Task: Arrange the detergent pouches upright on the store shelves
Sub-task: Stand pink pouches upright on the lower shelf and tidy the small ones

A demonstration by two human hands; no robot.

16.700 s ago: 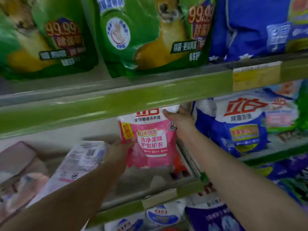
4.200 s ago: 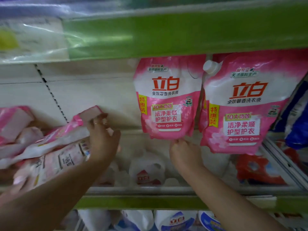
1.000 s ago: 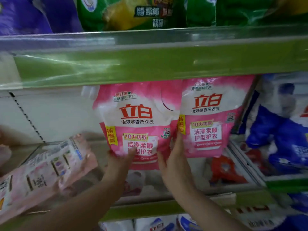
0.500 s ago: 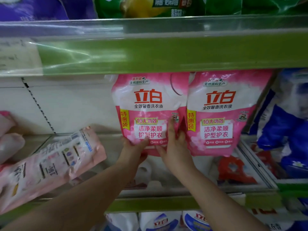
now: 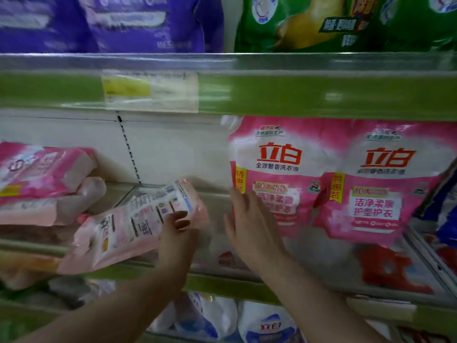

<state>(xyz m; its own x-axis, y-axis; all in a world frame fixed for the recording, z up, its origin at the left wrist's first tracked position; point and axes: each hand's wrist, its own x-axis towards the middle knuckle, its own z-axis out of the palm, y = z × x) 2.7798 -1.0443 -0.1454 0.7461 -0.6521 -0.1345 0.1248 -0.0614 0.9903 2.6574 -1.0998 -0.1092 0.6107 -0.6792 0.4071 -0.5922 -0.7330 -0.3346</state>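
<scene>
The nearer upright pouch (image 5: 272, 154) and the far upright pouch (image 5: 378, 184) stand side by side at right of centre. The right hand (image 5: 249, 226) lies flat, fingers straight, against the nearer one's lower left, bracing it. The left hand (image 5: 178, 233) meets the right end of the lying pouch (image 5: 133, 226) at lower left, though blur hides whether its fingers grip or merely touch; best to take that end firmly, swing the base down, and seat it close beside the braced one so neither slumps.
</scene>
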